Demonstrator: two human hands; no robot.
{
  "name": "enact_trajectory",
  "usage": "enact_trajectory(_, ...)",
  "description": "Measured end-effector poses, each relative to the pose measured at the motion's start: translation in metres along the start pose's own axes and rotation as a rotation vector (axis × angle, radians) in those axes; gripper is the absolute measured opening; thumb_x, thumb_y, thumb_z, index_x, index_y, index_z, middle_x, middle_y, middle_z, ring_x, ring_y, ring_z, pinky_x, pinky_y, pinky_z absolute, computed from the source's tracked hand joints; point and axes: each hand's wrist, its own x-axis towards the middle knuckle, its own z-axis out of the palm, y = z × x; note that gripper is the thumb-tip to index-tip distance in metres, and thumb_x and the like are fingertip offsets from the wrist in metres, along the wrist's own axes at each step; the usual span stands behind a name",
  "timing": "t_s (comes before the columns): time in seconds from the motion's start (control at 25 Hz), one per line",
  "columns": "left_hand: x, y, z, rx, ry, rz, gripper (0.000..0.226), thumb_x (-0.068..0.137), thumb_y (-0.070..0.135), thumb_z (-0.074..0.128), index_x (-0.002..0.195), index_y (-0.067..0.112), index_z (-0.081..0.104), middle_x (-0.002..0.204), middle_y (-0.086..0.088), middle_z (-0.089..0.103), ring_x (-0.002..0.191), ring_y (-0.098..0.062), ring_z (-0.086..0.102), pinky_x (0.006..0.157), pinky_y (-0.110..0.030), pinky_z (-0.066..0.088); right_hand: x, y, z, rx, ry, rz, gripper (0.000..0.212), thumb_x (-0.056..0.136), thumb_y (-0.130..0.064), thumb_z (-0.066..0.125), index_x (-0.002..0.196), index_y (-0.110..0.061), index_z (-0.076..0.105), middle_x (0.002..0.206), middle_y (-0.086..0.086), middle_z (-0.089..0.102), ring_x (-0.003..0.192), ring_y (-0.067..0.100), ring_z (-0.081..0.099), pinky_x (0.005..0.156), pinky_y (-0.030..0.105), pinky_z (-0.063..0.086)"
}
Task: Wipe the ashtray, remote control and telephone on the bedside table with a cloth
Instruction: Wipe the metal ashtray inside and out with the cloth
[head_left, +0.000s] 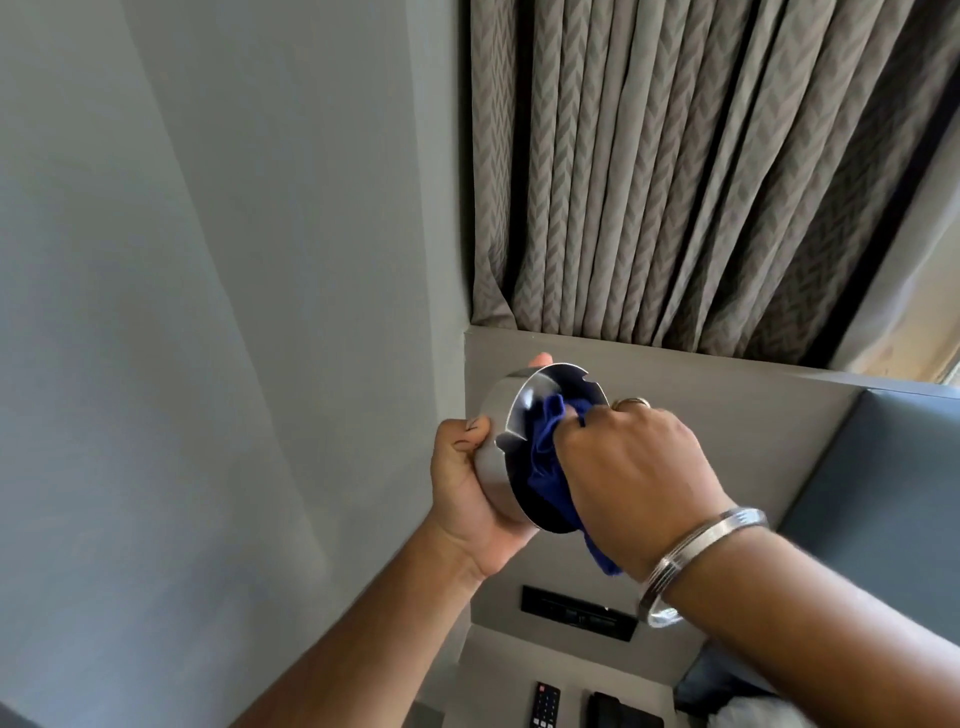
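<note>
A round shiny metal ashtray (501, 415) is held up in the air, tilted so its opening faces right. My left hand (467, 493) grips it from behind and below. My right hand (628, 467) presses a blue cloth (545, 457) into the ashtray's bowl; a tail of the cloth hangs below my wrist. Far below on the bedside table (509, 670) lies a black remote control (544, 704). Next to it, cut off by the frame's lower edge, a black telephone (621, 712) shows only in part.
A grey wall fills the left. Patterned grey curtains (675, 171) hang above a grey headboard panel (727, 415). A black switch panel (576, 613) sits in the panel above the table. A padded blue-grey headboard section (872, 493) is at the right.
</note>
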Motion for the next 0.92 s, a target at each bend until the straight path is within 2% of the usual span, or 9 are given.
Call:
enact_trajectory(0.08, 0.002, 0.0, -0.001, 0.009, -0.007, 0.005, 0.088, 0.067, 0.048, 0.064, 0.148, 0.021, 0.044, 0.127, -0.014, 0.064, 0.114, -0.03, 0.06, 0.097, -0.043, 0.047, 0.001, 0.011, -0.007, 0.131, -0.112, -0.083, 0.005, 0.083, -0.025, 0.052, 0.081, -0.022, 0.056, 0.068, -0.003, 0.053, 0.065, 0.02, 0.048, 0.058, 0.028, 0.036)
enact_trajectory(0.24, -0.001, -0.001, 0.002, 0.044, -0.039, 0.077, 0.081, 0.072, 0.046, 0.062, 0.144, 0.011, 0.046, 0.109, -0.015, 0.072, 0.102, -0.029, 0.067, 0.092, -0.041, 0.052, 0.003, 0.014, -0.003, 0.612, -0.122, -0.163, 0.017, 0.079, -0.023, 0.058, 0.064, -0.018, 0.051, 0.056, -0.001, 0.055, 0.051, 0.014, 0.048, 0.049, 0.027, 0.039)
enact_trajectory(0.36, -0.002, -0.001, 0.004, 0.066, -0.095, 0.145, 0.059, 0.086, 0.041, 0.056, 0.129, 0.0, 0.058, 0.113, -0.021, 0.07, 0.109, -0.032, 0.066, 0.093, -0.04, 0.053, 0.005, 0.006, -0.005, 1.309, -0.11, 0.042, 0.014, 0.086, -0.007, 0.057, 0.073, -0.005, 0.061, 0.065, 0.01, 0.06, 0.058, 0.014, 0.052, 0.058, 0.031, 0.047)
enact_trajectory(0.44, 0.002, -0.004, -0.004, 0.051, -0.012, 0.091, 0.061, 0.076, 0.05, 0.063, 0.123, 0.012, 0.068, 0.114, -0.011, 0.073, 0.109, -0.023, 0.068, 0.091, -0.035, 0.054, 0.007, 0.002, -0.005, 1.964, -0.216, 0.255, 0.021, 0.091, 0.002, 0.047, 0.076, -0.004, 0.061, 0.07, 0.014, 0.057, 0.064, 0.021, 0.054, 0.059, 0.032, 0.046)
enact_trajectory(0.52, 0.005, 0.009, -0.014, 0.003, 0.055, 0.094, 0.061, 0.068, 0.054, 0.064, 0.117, 0.017, 0.07, 0.113, -0.01, 0.072, 0.107, -0.027, 0.066, 0.088, -0.041, 0.054, 0.011, 0.004, -0.01, 2.259, -0.089, 0.307, 0.027, 0.089, 0.006, 0.046, 0.075, -0.008, 0.065, 0.071, 0.013, 0.061, 0.062, 0.021, 0.058, 0.056, 0.029, 0.05)
enact_trajectory(0.64, 0.003, 0.034, -0.033, -0.22, 0.071, 0.062, 0.067, 0.072, 0.056, 0.059, 0.125, 0.016, 0.064, 0.124, -0.017, 0.065, 0.113, -0.039, 0.062, 0.091, -0.053, 0.049, 0.01, 0.023, -0.016, 1.775, 0.303, 0.025, 0.013, 0.089, -0.003, 0.059, 0.093, -0.012, 0.068, 0.082, 0.004, 0.072, 0.073, 0.016, 0.066, 0.065, 0.032, 0.053)
enact_trajectory(0.72, -0.005, 0.046, -0.04, -0.322, 0.002, 0.015, 0.086, 0.073, 0.063, 0.058, 0.144, 0.015, 0.047, 0.149, -0.021, 0.046, 0.131, -0.043, 0.047, 0.103, -0.055, 0.042, 0.004, 0.043, -0.013, 1.316, 0.477, -0.031, 0.025, 0.087, -0.013, 0.065, 0.108, -0.025, 0.065, 0.093, -0.006, 0.073, 0.085, 0.01, 0.069, 0.072, 0.034, 0.055)
enact_trajectory(0.8, -0.01, 0.052, -0.047, -0.387, -0.12, -0.023, 0.098, 0.074, 0.068, 0.057, 0.151, 0.013, 0.035, 0.161, -0.021, 0.024, 0.139, -0.043, 0.036, 0.112, -0.05, 0.037, -0.002, 0.054, -0.008, 1.019, 0.571, -0.014, 0.034, 0.086, -0.017, 0.065, 0.114, -0.035, 0.061, 0.096, -0.015, 0.071, 0.088, 0.007, 0.067, 0.073, 0.036, 0.056)
enact_trajectory(0.92, -0.015, 0.057, -0.045, -0.472, -0.284, -0.073, 0.1, 0.076, 0.063, 0.064, 0.154, 0.011, 0.028, 0.162, -0.024, 0.019, 0.137, -0.047, 0.038, 0.113, -0.051, 0.039, -0.005, 0.052, 0.002, 0.915, 0.556, 0.033, 0.039, 0.086, -0.018, 0.064, 0.117, -0.039, 0.058, 0.097, -0.02, 0.068, 0.088, 0.004, 0.064, 0.071, 0.039, 0.055)
